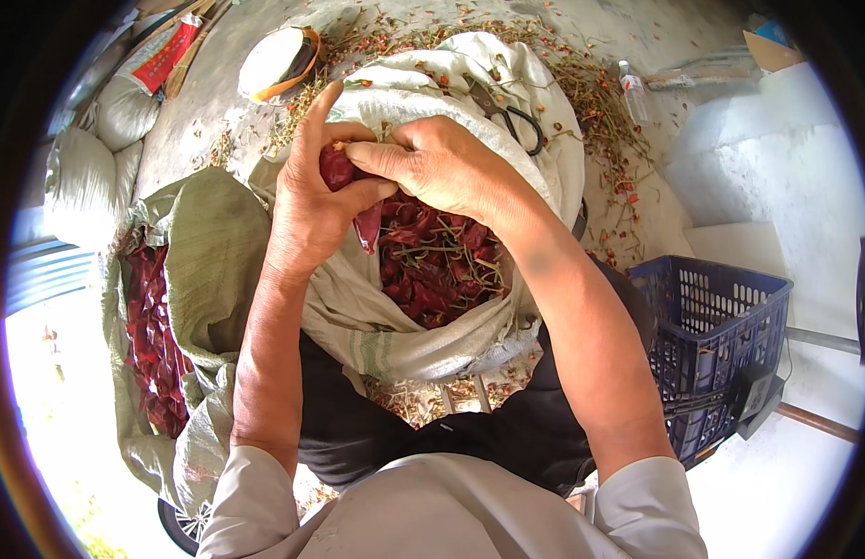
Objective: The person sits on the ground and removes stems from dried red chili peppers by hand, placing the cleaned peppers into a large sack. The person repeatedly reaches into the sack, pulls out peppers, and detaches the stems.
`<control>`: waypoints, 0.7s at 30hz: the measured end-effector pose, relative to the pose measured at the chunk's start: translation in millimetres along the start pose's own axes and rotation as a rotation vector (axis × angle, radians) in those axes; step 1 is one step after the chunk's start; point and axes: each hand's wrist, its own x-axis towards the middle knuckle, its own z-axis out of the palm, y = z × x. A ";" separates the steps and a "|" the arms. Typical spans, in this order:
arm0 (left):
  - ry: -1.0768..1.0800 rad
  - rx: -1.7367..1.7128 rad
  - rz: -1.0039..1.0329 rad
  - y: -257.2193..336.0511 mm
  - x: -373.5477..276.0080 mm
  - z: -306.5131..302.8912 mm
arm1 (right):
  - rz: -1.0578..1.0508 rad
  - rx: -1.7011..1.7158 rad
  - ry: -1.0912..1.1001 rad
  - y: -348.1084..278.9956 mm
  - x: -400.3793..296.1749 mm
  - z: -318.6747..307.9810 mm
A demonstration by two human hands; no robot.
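Dried red chili peppers point(337, 166) are held in my left hand point(310, 202), with one pepper's tip hanging below the palm. My right hand point(432, 164) touches the top of the held pepper with its thumb, by the pale stem end; its fingertips are partly hidden. Both hands are over a white woven sack point(376, 349) with a rolled rim, holding many dried red peppers with stems point(432, 279). Scissors with black handles point(523, 129) lie on the sack's far folds. To the left, a green woven sack point(216, 244) holds more dark red peppers point(153, 335).
A blue plastic crate point(719, 335) stands at the right. A clear plastic bottle point(634, 94) is on the floor at the back right. Stems and red bits point(600, 105) litter the floor around the sack. Full white sacks point(83, 182) stand at the far left.
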 end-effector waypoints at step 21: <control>-0.179 -0.034 -0.173 -1.0 0.0 -7.1 | -0.144 -0.121 0.135 -2.9 -5.9 0.1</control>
